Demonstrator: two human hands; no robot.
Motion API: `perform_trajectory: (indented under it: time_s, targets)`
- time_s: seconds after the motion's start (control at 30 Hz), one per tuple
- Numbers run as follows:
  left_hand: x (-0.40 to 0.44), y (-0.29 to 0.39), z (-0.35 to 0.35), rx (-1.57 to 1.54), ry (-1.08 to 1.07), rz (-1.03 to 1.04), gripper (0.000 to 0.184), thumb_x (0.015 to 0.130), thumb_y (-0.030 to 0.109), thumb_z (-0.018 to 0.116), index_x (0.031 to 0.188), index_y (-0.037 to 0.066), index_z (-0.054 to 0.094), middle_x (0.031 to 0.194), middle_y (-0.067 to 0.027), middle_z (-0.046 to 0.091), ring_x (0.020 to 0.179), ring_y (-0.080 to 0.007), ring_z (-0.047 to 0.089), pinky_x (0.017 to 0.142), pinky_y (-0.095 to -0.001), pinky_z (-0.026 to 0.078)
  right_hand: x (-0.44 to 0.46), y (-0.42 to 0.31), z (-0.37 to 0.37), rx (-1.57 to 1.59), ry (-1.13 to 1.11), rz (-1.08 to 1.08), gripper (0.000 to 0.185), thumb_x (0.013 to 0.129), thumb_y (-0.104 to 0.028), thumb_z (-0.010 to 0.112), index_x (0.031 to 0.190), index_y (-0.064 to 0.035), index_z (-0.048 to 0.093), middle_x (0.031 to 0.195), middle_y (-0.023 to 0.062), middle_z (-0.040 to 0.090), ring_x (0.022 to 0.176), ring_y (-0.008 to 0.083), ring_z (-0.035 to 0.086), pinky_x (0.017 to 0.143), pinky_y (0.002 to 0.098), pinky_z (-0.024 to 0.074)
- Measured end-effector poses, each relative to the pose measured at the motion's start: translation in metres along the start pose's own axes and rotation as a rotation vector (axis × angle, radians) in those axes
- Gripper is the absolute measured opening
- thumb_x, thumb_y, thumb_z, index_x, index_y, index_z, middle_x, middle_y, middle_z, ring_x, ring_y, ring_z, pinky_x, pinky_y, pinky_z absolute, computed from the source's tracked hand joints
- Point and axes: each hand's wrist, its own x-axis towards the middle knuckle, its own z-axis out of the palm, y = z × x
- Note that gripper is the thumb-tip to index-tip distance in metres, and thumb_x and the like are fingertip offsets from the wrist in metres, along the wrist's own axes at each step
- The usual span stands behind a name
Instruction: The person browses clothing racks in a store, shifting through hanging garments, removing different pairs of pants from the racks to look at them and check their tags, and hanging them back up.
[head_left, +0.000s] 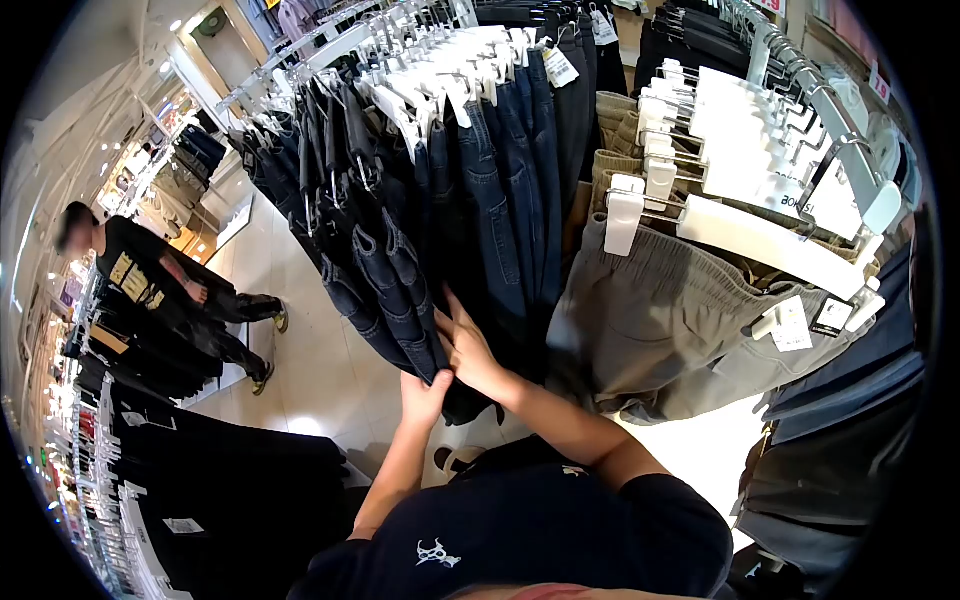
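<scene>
Dark blue jeans hang from the rack in front of me, their lower part pulled toward my body. My left hand is closed on the lower edge of these jeans, thumb on top and the other fingers hidden behind the cloth. Just to the right, my right hand grips the side edge of the same jeans, its fingers partly hidden by the fabric. More blue jeans hang beyond my right hand.
Grey trousers on white hangers hang to the right under a metal rail. Black garments hang on a rack at lower left. A person in dark clothes is on the tiled floor at left.
</scene>
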Motion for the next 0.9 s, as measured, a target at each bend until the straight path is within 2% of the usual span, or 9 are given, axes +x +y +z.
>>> perform_trajectory:
  time_s: [0.07, 0.2, 0.23, 0.3, 0.4, 0.53, 0.7, 0.77, 0.9]
  targets:
    - [0.003, 0.005, 0.01, 0.056, -0.005, 0.084, 0.052, 0.078, 0.021, 0.065, 0.119, -0.004, 0.045, 0.118, -0.0137, 0.051, 0.108, -0.0238, 0.048, 0.093, -0.0341, 0.036, 0.006, 0.021, 0.003, -0.096, 0.002, -0.209, 0.045, 0.087, -0.011, 0.049, 0.131, -0.0164, 0.043, 0.141, 0.0264, 0.018, 0.127, 0.0408, 0.028, 0.103, 0.0396, 0.027]
    - [0.009, 0.019, 0.022, 0.017, 0.183, -0.098, 0.041, 0.078, 0.012, 0.066, 0.112, -0.006, 0.05, 0.111, -0.0139, 0.056, 0.103, -0.022, 0.053, 0.089, -0.0322, 0.039, 0.014, 0.031, -0.013, 0.129, -0.133, -0.108, 0.035, 0.087, -0.01, 0.05, 0.122, -0.0096, 0.053, 0.141, 0.0147, 0.03, 0.126, 0.0307, 0.033, 0.102, 0.0371, 0.0278]
    - [0.012, 0.015, 0.018, 0.011, 0.217, -0.134, 0.035, 0.079, 0.01, 0.064, 0.108, -0.006, 0.053, 0.106, -0.0137, 0.06, 0.099, -0.0211, 0.055, 0.088, -0.0314, 0.04, 0.016, 0.034, -0.023, 0.094, -0.085, -0.167, 0.03, 0.086, -0.011, 0.053, 0.115, -0.0046, 0.057, 0.127, 0.0145, 0.047, 0.116, 0.0284, 0.043, 0.097, 0.0352, 0.0336]
    - [0.018, 0.025, 0.015, 0.028, 0.295, -0.129, 0.027, 0.081, 0.009, 0.061, 0.103, -0.006, 0.057, 0.097, -0.0125, 0.064, 0.092, -0.02, 0.058, 0.085, -0.0306, 0.042, 0.031, 0.006, -0.051, -0.147, -0.026, -0.228, 0.02, 0.086, -0.008, 0.052, 0.102, 0.0004, 0.06, 0.108, 0.0125, 0.057, 0.103, 0.0256, 0.05, 0.09, 0.0332, 0.0381]
    - [0.02, 0.027, 0.007, 0.103, 0.269, -0.147, 0.029, 0.081, 0.011, 0.061, 0.105, -0.005, 0.057, 0.098, -0.0117, 0.064, 0.091, -0.0195, 0.059, 0.083, -0.0299, 0.042, 0.057, -0.036, -0.073, -0.134, 0.206, -0.379, 0.009, 0.084, -0.007, 0.055, 0.088, 0.0009, 0.058, 0.098, 0.0116, 0.057, 0.09, 0.023, 0.055, 0.079, 0.0317, 0.0433]
    - [0.016, 0.023, 0.001, 0.109, 0.257, -0.159, 0.029, 0.081, 0.011, 0.062, 0.105, -0.005, 0.057, 0.096, -0.0119, 0.064, 0.09, -0.0181, 0.059, 0.081, -0.0295, 0.043, 0.098, -0.091, -0.079, -0.102, 0.416, -0.47, 0.049, 0.088, -0.008, 0.049, 0.132, 0.0033, 0.031, 0.125, 0.0219, 0.045, 0.112, 0.029, 0.048, 0.094, 0.0347, 0.0368]
    - [0.016, 0.03, 0.002, 0.029, 0.201, -0.182, 0.028, 0.081, 0.012, 0.063, 0.102, -0.005, 0.058, 0.093, -0.0113, 0.065, 0.087, -0.0157, 0.058, 0.079, -0.0287, 0.044, 0.152, -0.12, -0.072, -0.192, 0.443, -0.433, 0.05, 0.092, -0.019, 0.042, 0.132, 0.0063, 0.026, 0.133, 0.0262, 0.036, 0.124, 0.0351, 0.036, 0.1, 0.0342, 0.0303]
    - [0.016, 0.031, -0.001, 0.024, 0.172, -0.197, 0.027, 0.081, 0.011, 0.062, 0.102, -0.005, 0.058, 0.092, -0.0118, 0.065, 0.086, -0.0163, 0.059, 0.079, -0.0289, 0.044, 0.167, -0.139, -0.07, -0.178, 0.503, -0.337, 0.045, 0.092, -0.023, 0.042, 0.125, 0.007, 0.038, 0.122, 0.0272, 0.047, 0.115, 0.0365, 0.046, 0.094, 0.0351, 0.0357]
    - [0.016, 0.013, -0.005, -0.024, 0.134, -0.139, 0.028, 0.081, 0.009, 0.06, 0.105, -0.004, 0.056, 0.096, -0.0149, 0.064, 0.091, -0.0193, 0.06, 0.081, -0.0293, 0.044, 0.203, -0.163, -0.077, -0.514, 0.515, -0.303, 0.031, 0.083, -0.024, 0.051, 0.083, 0.0042, 0.063, 0.08, 0.0227, 0.063, 0.079, 0.0398, 0.059, 0.072, 0.0421, 0.0461]
